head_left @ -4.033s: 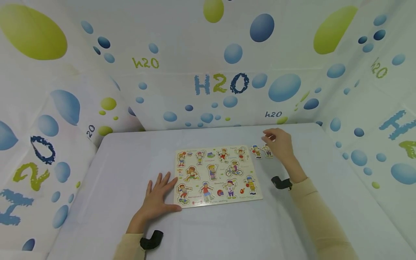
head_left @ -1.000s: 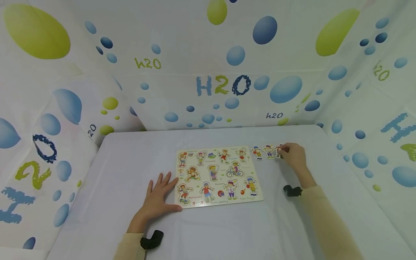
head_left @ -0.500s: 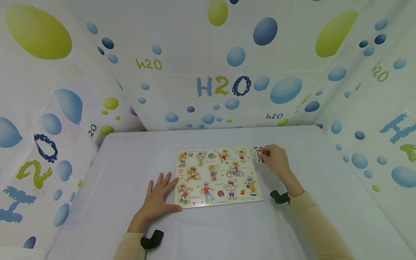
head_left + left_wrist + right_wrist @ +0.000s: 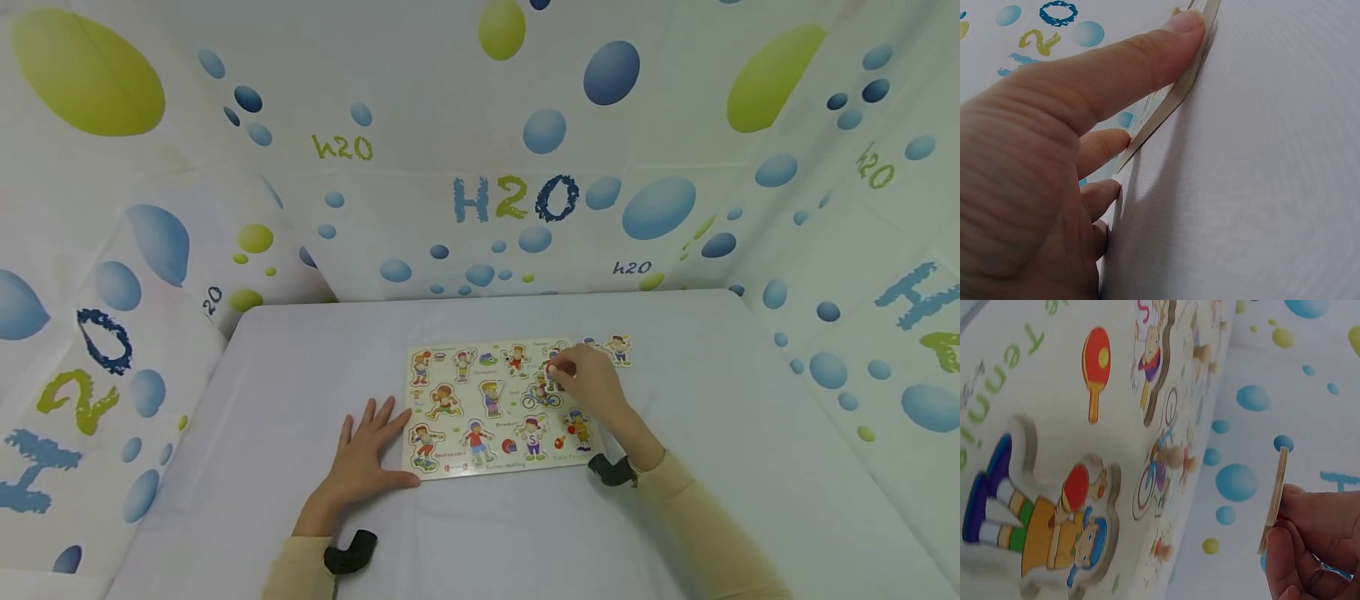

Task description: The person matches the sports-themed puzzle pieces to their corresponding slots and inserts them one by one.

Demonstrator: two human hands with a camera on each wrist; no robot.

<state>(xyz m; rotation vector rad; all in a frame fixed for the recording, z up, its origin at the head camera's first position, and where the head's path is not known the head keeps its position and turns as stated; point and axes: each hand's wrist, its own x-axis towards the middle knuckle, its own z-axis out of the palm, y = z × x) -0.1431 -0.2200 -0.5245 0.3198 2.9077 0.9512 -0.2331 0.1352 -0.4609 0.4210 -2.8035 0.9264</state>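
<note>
A wooden puzzle board [image 4: 501, 406] printed with sport figures lies flat on the white table [image 4: 300, 392]. My left hand [image 4: 369, 450] rests flat on the table, fingers spread, its thumb against the board's lower left edge [image 4: 1172, 100]. My right hand [image 4: 562, 367] hovers over the board's upper right part and pinches a small figure puzzle piece [image 4: 553, 360]. The right wrist view shows that piece [image 4: 1275, 500] edge-on between my fingertips [image 4: 1310, 531], above the board [image 4: 1054, 425]. Two loose figure pieces [image 4: 618, 348] lie on the table just past the board's upper right corner.
Walls of white cloth with blue and green bubbles and "H2O" lettering [image 4: 513, 198] close in the table at the back and both sides. A black wrist camera mount [image 4: 613, 471] sits on my right sleeve and another [image 4: 352, 554] on the left.
My right hand has lifted the rightmost loose piece from the row beside the board and carried it left, over the board's upper right area. The left hand has stayed put.
</note>
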